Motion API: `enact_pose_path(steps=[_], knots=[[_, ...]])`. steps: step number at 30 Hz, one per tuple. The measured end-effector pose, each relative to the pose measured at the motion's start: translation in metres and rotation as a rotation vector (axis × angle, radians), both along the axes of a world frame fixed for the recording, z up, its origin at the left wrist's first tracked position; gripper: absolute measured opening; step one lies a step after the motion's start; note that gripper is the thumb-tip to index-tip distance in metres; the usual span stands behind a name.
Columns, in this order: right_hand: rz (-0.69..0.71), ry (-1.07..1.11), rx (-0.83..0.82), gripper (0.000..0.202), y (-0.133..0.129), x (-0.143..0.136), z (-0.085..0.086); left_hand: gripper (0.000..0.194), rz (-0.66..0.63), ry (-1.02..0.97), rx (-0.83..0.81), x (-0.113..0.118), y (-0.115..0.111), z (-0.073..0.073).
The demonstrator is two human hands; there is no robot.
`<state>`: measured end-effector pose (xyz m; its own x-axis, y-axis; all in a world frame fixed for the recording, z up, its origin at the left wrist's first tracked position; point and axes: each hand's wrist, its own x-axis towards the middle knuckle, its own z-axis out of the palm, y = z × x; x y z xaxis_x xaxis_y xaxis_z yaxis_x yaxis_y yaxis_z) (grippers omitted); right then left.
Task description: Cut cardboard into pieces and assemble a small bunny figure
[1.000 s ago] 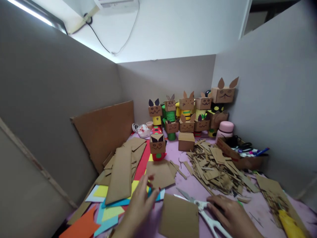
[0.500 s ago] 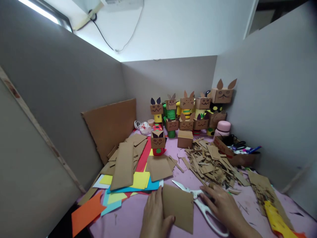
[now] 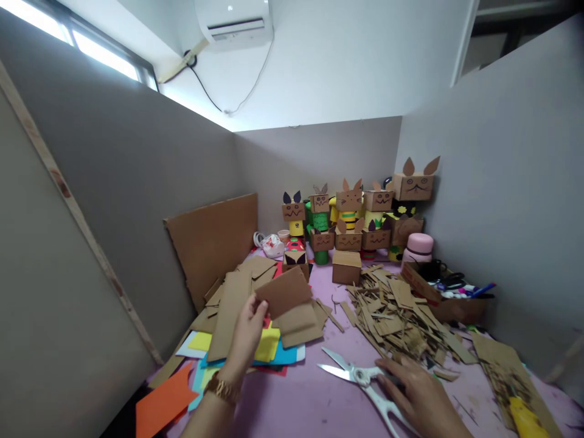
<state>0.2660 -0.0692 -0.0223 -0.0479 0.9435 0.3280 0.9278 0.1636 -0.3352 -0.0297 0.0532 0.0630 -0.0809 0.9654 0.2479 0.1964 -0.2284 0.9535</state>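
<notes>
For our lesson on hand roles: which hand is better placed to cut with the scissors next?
Probably the right hand: it rests at the scissors, whose blades stand open. The left hand holds up a cardboard piece.

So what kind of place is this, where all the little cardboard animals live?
It looks like a craft corner: there are brown cardboard box-headed animal figures with drawn faces, a messy heap of brown cardboard scraps, and silver-bladed scissors with white handles.
</notes>
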Motion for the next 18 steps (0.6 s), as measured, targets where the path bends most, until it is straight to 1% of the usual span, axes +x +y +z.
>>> enact_pose_path(steps=[1, 3, 6, 9, 12, 15, 18], knots=[[0.001, -0.004, -0.010, 0.029, 0.000, 0.000, 0.000, 0.034, 0.034, 0.002, 0.032, -0.001, 0.009, 0.002], [0.006, -0.008, -0.018, 0.029, 0.001, 0.000, 0.000, 0.036, 0.096, 0.010, 0.086, -0.001, 0.023, 0.001], [0.014, -0.004, -0.004, 0.029, 0.002, 0.002, -0.002, 0.036, 0.167, 0.025, 0.133, 0.004, 0.035, -0.009], [0.031, -0.008, 0.010, 0.029, 0.005, 0.005, -0.005, 0.039, 0.205, 0.044, 0.147, 0.013, 0.041, -0.021], [0.058, -0.013, 0.030, 0.028, 0.007, 0.009, -0.008, 0.038, 0.189, 0.068, 0.154, 0.021, 0.045, -0.027], [0.073, -0.029, 0.027, 0.028, 0.009, 0.013, -0.013, 0.036, 0.146, 0.088, 0.167, 0.025, 0.047, -0.025], [0.067, -0.050, 0.022, 0.028, 0.011, 0.015, -0.016, 0.036, 0.131, 0.103, 0.169, 0.026, 0.048, -0.021]])
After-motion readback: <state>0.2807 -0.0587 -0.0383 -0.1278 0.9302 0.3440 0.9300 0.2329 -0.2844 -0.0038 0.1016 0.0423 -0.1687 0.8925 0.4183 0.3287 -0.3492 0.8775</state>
